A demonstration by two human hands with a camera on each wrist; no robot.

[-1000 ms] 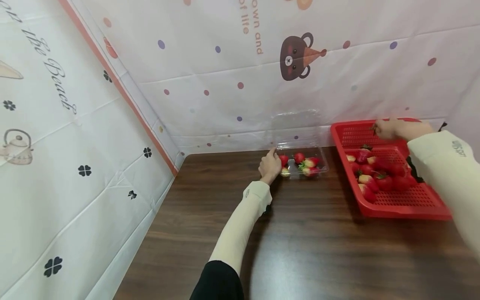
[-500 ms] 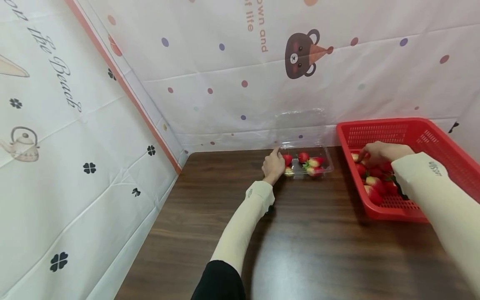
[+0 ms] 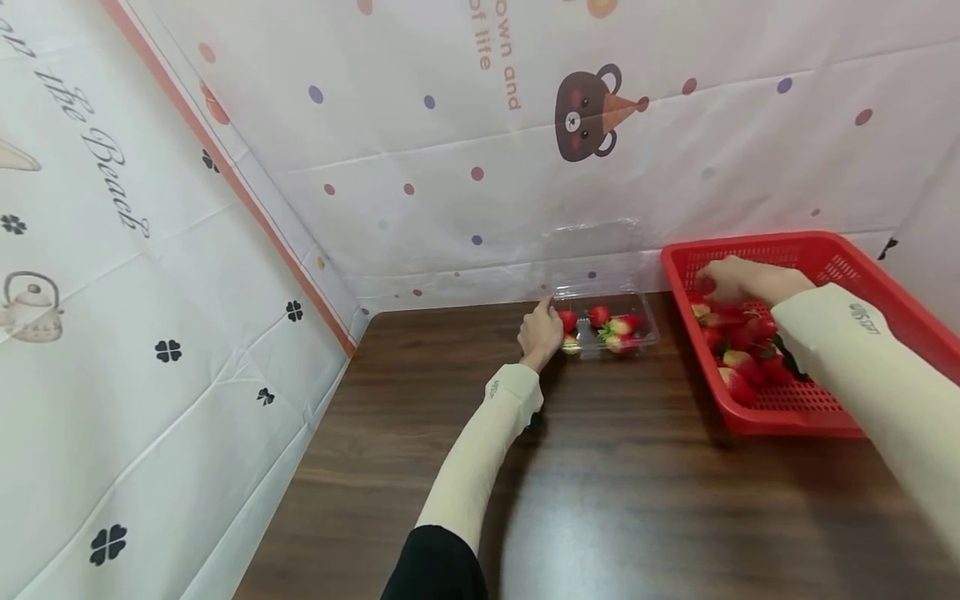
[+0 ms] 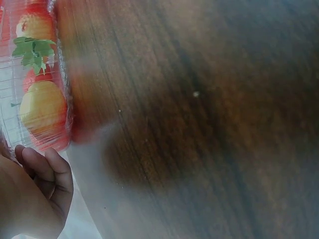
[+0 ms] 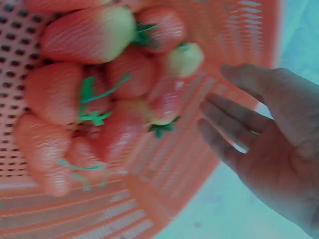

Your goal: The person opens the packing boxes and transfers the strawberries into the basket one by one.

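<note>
A clear plastic clamshell box sits at the table's back edge, with several strawberries inside and its lid raised against the wall cloth. My left hand grips the box's left end; in the left wrist view its curled fingers are right at the box corner. To the right, a red plastic basket holds a heap of strawberries. My right hand is over the basket's left back part. In the right wrist view, its thumb and fingers stand apart with nothing between them, beside the strawberries.
The brown wooden table stretches out in front of the box and basket. White printed cloth covers the wall behind, and another printed cloth hangs along the left side.
My right hand has come from the basket's back rim down to the strawberries, then slightly back and left. My left hand has stayed at the box.
</note>
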